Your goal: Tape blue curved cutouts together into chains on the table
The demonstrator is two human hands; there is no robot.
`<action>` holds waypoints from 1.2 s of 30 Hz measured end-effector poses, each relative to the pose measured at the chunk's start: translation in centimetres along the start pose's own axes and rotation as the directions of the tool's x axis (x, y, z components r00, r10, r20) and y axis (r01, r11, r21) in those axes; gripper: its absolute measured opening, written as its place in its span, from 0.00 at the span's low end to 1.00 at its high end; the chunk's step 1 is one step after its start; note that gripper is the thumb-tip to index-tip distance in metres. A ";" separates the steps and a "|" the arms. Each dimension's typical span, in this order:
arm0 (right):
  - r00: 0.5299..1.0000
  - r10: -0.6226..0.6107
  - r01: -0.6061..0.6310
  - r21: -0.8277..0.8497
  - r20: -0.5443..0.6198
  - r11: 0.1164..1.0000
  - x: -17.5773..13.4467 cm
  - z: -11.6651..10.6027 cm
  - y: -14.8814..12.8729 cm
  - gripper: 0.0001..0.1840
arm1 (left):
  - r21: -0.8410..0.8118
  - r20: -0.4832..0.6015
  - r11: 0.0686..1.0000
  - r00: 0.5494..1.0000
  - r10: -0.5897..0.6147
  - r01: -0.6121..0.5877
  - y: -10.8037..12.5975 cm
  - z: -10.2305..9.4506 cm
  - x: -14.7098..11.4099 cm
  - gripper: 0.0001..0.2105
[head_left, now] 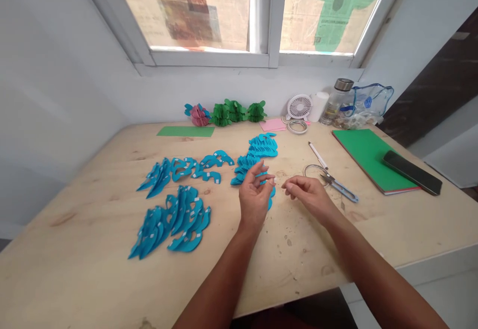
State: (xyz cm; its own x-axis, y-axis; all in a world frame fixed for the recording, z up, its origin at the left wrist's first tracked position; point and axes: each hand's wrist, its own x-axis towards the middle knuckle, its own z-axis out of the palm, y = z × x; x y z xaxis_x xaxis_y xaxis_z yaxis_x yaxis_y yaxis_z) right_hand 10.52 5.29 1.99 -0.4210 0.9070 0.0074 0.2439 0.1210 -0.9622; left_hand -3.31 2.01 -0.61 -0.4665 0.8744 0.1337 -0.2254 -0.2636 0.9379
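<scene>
My left hand (254, 200) is above the table in front of blue folded paper pieces (244, 164), hiding part of them. Its thumb meets a fingertip, with a tiny pale spot there too small to name; the index finger is lifted apart. Just to the right, my right hand (306, 192) has thumb and forefinger pinched together. Whatever that pinch holds, if anything, is too small to make out. The two hands are apart. Blue cut-paper shapes with small white squares (186, 214) stand and lie on the left, with more blue shapes (179, 168) behind them.
Scissors (341, 188), a tape roll (311, 170) and a white pen (317, 155) lie right of my hands. Farther right, a black phone (413, 172) rests on green sheets (368, 157). Green paper figures (235, 112), a small fan (299, 106) and a bottle (336, 102) line the wall.
</scene>
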 end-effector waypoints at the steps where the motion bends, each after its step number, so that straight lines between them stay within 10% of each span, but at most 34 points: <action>1: 1.000 0.023 -0.024 0.093 0.011 0.995 0.2 0.7 -0.1 0.15 | 0.017 0.001 1.000 1.000 0.012 -0.012 0.0 0.0 0.0 0.22; 15: 0.956 0.221 -0.294 0.680 0.194 0.671 0.1 1.0 1.7 0.13 | 0.538 0.234 0.666 0.850 0.471 -0.517 0.0 -0.5 -0.6 0.24; 28: 0.945 0.270 -0.320 0.692 0.185 0.647 -0.1 1.0 1.7 0.15 | 0.594 0.358 0.501 0.764 0.536 -0.629 -1.0 -0.6 -0.8 0.27; 36: 0.942 0.273 -0.328 0.719 0.196 0.613 0.0 0.8 1.9 0.14 | 0.586 0.357 0.550 0.799 0.484 -0.595 -1.0 -0.6 -0.8 0.26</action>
State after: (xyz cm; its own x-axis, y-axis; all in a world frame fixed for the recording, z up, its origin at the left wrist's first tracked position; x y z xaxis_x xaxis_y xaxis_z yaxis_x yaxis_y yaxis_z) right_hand 10.26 5.20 -0.03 -0.5015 0.8081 -0.3091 -0.3403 -0.5127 -0.7883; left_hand -3.22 1.27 -1.84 -0.1762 0.7161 0.6754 0.6546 -0.4272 0.6237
